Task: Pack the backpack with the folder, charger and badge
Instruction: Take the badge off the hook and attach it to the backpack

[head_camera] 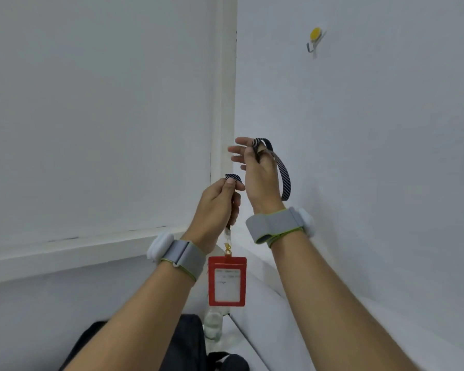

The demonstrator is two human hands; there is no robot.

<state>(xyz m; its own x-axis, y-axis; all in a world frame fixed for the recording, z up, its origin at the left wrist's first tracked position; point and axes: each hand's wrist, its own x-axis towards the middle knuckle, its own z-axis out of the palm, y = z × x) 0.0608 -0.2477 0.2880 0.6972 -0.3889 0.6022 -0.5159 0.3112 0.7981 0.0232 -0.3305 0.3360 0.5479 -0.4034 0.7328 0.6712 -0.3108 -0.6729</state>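
The badge (227,281) is a red, upright holder with a clear window over a pale card; the writing on the card is too faint to read. It hangs at about 6 o'clock below the left hand (214,210), joined by a small yellowish tie and a clear clip to a dark lanyard (284,175) with fine diagonal white stripes. The left hand is closed on the lanyard, thumb and fingers pinching a short fold of it at the top of the fist. The right hand (257,172), just beside it at 2 o'clock, has its fingers spread loosely, with the strap looped over one finger and trailing down past the wrist. Both wrists wear grey bands (275,223) with white pods. At 6 o'clock, along the lower edge, lies the dark backpack (182,344), with a clear plastic bottle (213,325) near it. The room is a corner of plain white walls (373,156) with white trim, and at 1 o'clock a wall hook (315,38) with a yellow cap is mounted high.
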